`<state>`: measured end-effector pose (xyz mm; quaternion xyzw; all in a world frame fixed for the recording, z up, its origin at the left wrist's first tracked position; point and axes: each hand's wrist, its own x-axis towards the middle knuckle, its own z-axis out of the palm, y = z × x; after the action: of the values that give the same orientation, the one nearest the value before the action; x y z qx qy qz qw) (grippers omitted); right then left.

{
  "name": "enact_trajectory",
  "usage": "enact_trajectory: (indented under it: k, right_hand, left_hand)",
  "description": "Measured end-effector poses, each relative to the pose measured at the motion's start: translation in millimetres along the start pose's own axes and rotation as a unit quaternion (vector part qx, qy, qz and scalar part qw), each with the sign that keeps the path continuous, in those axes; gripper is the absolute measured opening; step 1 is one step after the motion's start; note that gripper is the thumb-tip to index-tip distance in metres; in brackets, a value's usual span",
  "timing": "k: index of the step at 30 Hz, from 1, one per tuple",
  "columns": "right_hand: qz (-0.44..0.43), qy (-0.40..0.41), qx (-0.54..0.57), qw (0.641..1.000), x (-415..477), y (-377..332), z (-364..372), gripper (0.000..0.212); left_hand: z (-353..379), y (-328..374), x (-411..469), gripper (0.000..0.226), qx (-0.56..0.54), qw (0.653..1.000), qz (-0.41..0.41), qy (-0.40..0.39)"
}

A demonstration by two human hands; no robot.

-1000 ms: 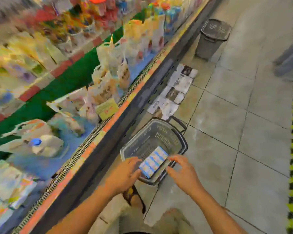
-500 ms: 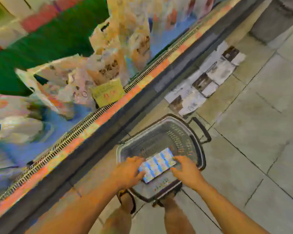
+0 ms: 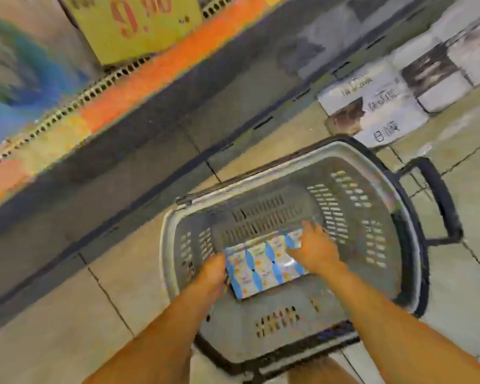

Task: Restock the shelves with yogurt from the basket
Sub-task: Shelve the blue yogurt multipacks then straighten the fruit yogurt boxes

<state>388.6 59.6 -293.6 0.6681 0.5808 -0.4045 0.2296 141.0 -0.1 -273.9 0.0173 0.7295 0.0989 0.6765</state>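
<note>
A grey plastic basket [image 3: 383,217] sits on the tiled floor [image 3: 460,275] just beside the dark base of the shelf unit [image 3: 155,151], its walls slotted and its black handle [image 3: 441,200] folded out to the far right side; inside it, low against the bottom, lies a multipack of yogurt [image 3: 263,267], a flat block wrapped in white film with blue wavy bands and small orange marks, tilted so that its near left corner dips toward the person; the left hand [image 3: 212,275] is closed on the left end of the pack, fingers curled out of sight under its edge, while the right hand [image 3: 315,249] is clamped over the far right corner, fingers spread across the top and down the far side; both forearms reach in over the near rim of the basket, bare, and the pack is the only thing I can see in there; whether it rests on the basket floor or is held just clear of it I cannot tell; along the shelf edge runs an orange and yellow strip [image 3: 128,90] with a perforated grille behind it, and a yellow price card [image 3: 139,26] with red figures stands above that, blurred; further along the floor, past the basket, flattened printed cardboard [image 3: 385,106] lies against the shelf base; the goods on the shelf itself are too smeared to name.
</note>
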Motion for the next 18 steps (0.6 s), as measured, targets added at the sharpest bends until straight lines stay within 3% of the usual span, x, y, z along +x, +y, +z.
enact_trajectory:
  k: [3, 6, 7, 9, 12, 14, 16, 18]
  right_hand:
    - [0.096, -0.005, 0.182, 0.979, 32.0, 13.2, 14.2, 0.092]
    - [0.12, -0.046, 0.312, 0.941, 47.0, 25.1, 33.9, 0.104]
    - [0.124, -0.048, 0.336, 0.932, 49.4, 27.2, 39.2, 0.096]
    - [0.138, -0.049, 0.369, 0.918, 49.3, 25.3, 43.6, 0.06]
    - [0.156, -0.085, 0.39, 0.903, 40.8, 25.1, 39.6, 0.057]
    - [0.156, -0.082, 0.403, 0.898, 32.4, 26.8, 34.7, 0.062]
    - [0.154, -0.067, 0.426, 0.889, 27.2, 32.0, 30.3, 0.064]
    - [0.154, -0.049, 0.45, 0.878, 20.9, 33.7, 18.2, 0.066]
  left_hand:
    - [5.0, -30.3, 59.3, 0.048, -0.123, 0.992, -0.02, 0.02]
    - [8.9, -47.5, 83.6, 0.048, -0.16, 0.986, -0.053, 0.01]
    - [12.6, -48.3, 82.5, 0.053, -0.186, 0.98, -0.073, -0.003]
    - [13.9, -68.3, 107.2, 0.067, -0.182, 0.979, -0.094, -0.011]
    - [6.1, -109.3, 166.7, 0.1, -0.179, 0.977, -0.108, 0.041]
    - [14.6, -86.2, 131.9, 0.087, -0.187, 0.975, -0.11, 0.04]
    - [31.1, -42.7, 61.0, 0.068, -0.143, 0.987, -0.061, 0.043]
    - [35.8, -30.8, 33.3, 0.071, -0.117, 0.992, -0.022, 0.047]
